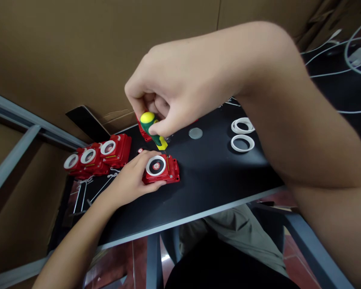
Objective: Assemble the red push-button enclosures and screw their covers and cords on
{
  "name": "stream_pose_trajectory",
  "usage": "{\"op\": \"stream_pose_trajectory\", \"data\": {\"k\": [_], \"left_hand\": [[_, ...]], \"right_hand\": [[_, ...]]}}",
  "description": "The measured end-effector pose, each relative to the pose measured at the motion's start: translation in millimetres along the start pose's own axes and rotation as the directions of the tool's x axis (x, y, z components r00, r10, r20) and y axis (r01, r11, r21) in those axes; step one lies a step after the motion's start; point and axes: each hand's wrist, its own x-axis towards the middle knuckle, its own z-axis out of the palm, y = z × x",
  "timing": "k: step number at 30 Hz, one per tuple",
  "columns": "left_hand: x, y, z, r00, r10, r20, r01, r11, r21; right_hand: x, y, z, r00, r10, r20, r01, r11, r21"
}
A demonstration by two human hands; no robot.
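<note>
My right hand grips a screwdriver with a green and yellow handle, its shaft pointing down. The tip meets the upper right corner of a red box-shaped device, close to a screw there. A white ring surrounds a dark round window with a small red and white label on the device's top. Fingers of my left hand wrap its left side and hold it against the black table. Behind the screwdriver, another red part is partly hidden by my right hand.
Several similar red devices with white rings stand at the left. White rings and a clear disc lie to the right. A dark phone-like slab leans on the cardboard wall. White cables run at the far right.
</note>
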Motion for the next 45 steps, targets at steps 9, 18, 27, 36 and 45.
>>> {"op": "stream_pose_trajectory", "data": {"k": [9, 18, 27, 36, 45], "left_hand": [[0, 1, 0.5, 1.000, 0.007, -0.009, -0.007, 1.000, 0.011], [0, -2, 0.7, 1.000, 0.015, -0.013, -0.015, 1.000, 0.021], [0, -1, 0.2, 1.000, -0.009, 0.001, 0.009, 1.000, 0.008], [1, 0, 0.2, 1.000, -0.008, 0.003, 0.008, 1.000, 0.020], [-1, -3, 2.1, 0.999, 0.033, -0.029, -0.032, 0.999, 0.044]], "right_hand": [[3, -5, 4, 0.991, 0.119, 0.057, -0.123, 0.991, 0.062], [3, -1, 3, 0.986, 0.135, 0.099, -0.150, 0.975, 0.164], [-1, -1, 2, 0.987, 0.153, 0.047, -0.156, 0.986, 0.052], [1, -11, 2, 0.985, 0.168, -0.046, -0.173, 0.977, -0.123], [-3, -4, 1, 0.988, 0.140, -0.061, -0.146, 0.984, -0.105]]}}
